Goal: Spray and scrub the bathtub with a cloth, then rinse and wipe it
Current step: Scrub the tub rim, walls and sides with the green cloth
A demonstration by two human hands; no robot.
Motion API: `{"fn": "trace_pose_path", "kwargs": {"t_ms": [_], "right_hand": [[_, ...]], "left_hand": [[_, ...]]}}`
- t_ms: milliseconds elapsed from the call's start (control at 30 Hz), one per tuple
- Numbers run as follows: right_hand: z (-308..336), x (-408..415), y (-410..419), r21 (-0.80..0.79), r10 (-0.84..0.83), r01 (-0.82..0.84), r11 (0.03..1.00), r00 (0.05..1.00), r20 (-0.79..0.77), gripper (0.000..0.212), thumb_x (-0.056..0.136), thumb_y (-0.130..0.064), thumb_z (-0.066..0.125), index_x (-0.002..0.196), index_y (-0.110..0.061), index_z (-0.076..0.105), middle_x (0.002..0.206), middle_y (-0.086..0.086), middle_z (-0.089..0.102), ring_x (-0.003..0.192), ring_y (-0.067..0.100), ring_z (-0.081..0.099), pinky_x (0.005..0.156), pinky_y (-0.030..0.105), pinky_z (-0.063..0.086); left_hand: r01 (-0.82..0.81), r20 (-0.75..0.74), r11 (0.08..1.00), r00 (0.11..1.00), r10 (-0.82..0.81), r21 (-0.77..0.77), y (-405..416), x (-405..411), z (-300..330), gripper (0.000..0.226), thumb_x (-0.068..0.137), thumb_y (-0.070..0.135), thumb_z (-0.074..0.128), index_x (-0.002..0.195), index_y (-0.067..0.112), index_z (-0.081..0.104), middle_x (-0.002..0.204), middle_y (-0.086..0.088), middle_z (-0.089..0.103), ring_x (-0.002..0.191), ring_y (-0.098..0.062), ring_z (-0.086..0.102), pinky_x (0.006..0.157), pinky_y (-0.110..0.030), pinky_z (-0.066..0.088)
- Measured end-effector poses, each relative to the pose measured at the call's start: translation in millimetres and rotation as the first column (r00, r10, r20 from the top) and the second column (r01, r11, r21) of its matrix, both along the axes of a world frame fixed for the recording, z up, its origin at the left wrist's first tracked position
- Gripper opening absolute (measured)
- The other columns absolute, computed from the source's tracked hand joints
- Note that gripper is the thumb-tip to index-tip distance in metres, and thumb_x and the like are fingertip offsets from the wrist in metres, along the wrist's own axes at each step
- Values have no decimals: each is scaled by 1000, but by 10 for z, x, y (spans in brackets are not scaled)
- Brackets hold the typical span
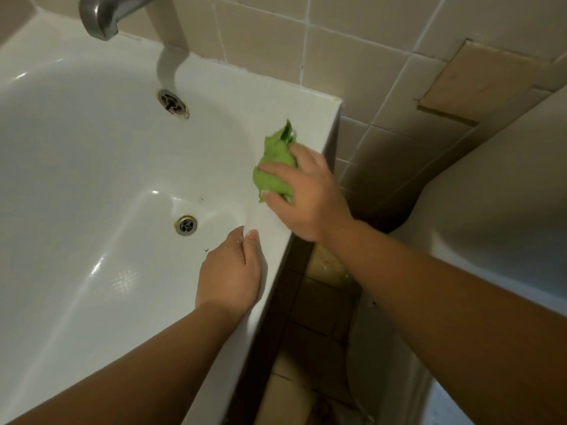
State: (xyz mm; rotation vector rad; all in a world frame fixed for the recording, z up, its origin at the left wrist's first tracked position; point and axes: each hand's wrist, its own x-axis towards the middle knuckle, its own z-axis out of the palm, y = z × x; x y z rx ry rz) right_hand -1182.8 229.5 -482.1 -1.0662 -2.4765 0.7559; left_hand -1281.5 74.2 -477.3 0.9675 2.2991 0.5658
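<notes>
Right hand [310, 194] gripping bunched green cloth [274, 167], pressing it on bathtub [92, 148] rim, just right of floor drain [186, 225]. Left hand [233, 271] bracing on same rim nearer camera, thumb on top, fingers hidden inside tub, holding nothing. Looking like scrub or wipe stage, can't tell which. Yellow staining showing around drain, no water running from spout [102, 16]. Spray bottle not in view.
</notes>
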Motion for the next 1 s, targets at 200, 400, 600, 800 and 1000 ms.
{"fn": "trace_pose_path", "kwargs": {"t_ms": [200,400,600,800,1000], "right_hand": [[-159,367,-451,-6,65,-65,998,998,-24,48,96,-32,72,142,-26,61,160,17,35,152,38,24,122,51,25],[-89,44,623,73,-154,152,986,988,12,47,103,-43,56,148,-31,53,161,13,34,147,38,31,119,56,34],[-73,-24,1019,131,-264,252,959,961,84,50,103,-45,54,150,-28,51,154,13,40,133,35,42,112,52,43],[-99,161,192,150,-89,79,986,994,68,49,100,-46,58,145,-27,56,145,11,46,116,32,44,97,41,45],[10,-62,1072,151,-153,125,981,971,186,50,103,-49,53,149,-29,50,150,13,43,137,36,36,113,54,40]], "left_hand": [[27,-51,1000,998,-27,-2,5,44,4,41,109,44,21,94,23,53,77,7,59,70,-14,56,61,-33,34],[89,-109,994,989,-95,-62,42,70,-32,59,104,58,21,130,16,52,108,-2,67,99,-26,65,78,-37,46],[119,-135,986,982,-135,-120,116,105,17,61,99,71,28,131,23,45,119,2,63,98,-23,64,75,-34,47],[103,-161,988,980,-121,-118,155,136,72,67,101,68,22,145,22,41,131,-2,64,111,-25,66,87,-37,53],[116,-154,985,979,-135,-125,171,124,82,70,103,63,23,156,17,32,146,-6,57,126,-30,60,97,-38,48]]}}
